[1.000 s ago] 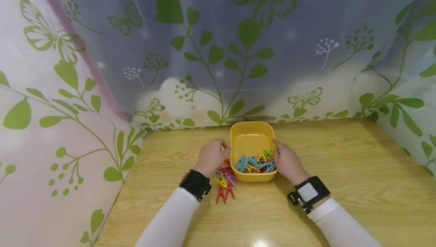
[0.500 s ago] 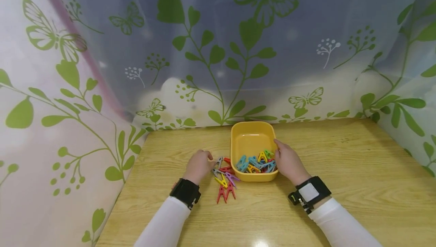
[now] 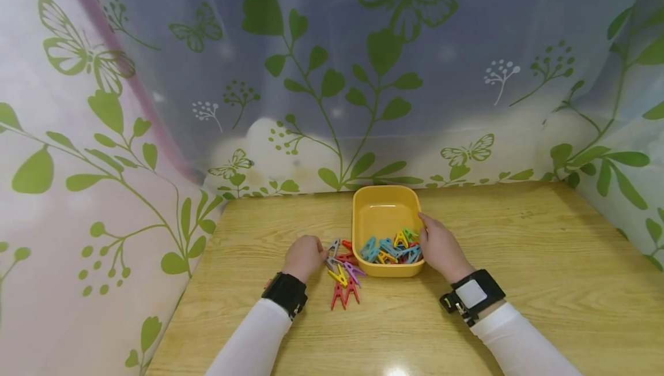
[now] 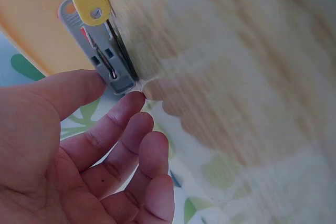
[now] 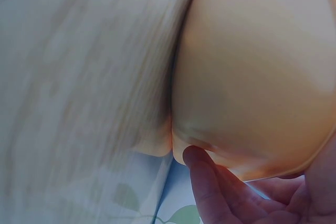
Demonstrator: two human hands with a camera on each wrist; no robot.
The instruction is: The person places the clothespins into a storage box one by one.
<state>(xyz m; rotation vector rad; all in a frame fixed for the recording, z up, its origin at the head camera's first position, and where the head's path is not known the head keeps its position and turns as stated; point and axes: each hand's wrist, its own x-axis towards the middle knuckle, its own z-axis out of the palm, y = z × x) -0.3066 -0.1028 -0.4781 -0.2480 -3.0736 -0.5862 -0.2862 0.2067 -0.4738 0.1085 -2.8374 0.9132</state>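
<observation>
My left hand (image 3: 305, 256) is at the left end of a small pile of clothespins. In the left wrist view its thumb and index fingertip pinch the end of a grey clothespin (image 4: 107, 59), the other fingers loosely bent. A yellow clothespin (image 4: 93, 1) overlaps that one. My right hand (image 3: 445, 247) holds the right side of a yellow plastic tub (image 3: 386, 270), its fingers on the outer wall in the right wrist view. Inside the tub's near half lie several blue, yellow, green and red clothespins (image 3: 386, 246).
Beside the tub's left wall lie a purple clothespin (image 3: 354, 271) and several red clothespins (image 3: 351, 289), partly against the tub. All stand on a wooden table (image 3: 519, 284). A patterned curtain (image 3: 311, 76) hangs behind the table and on both sides.
My left hand has moved from the tub's left rim down and left to the grey clothespin, and its fingers have drawn together. The right hand stays at the tub.
</observation>
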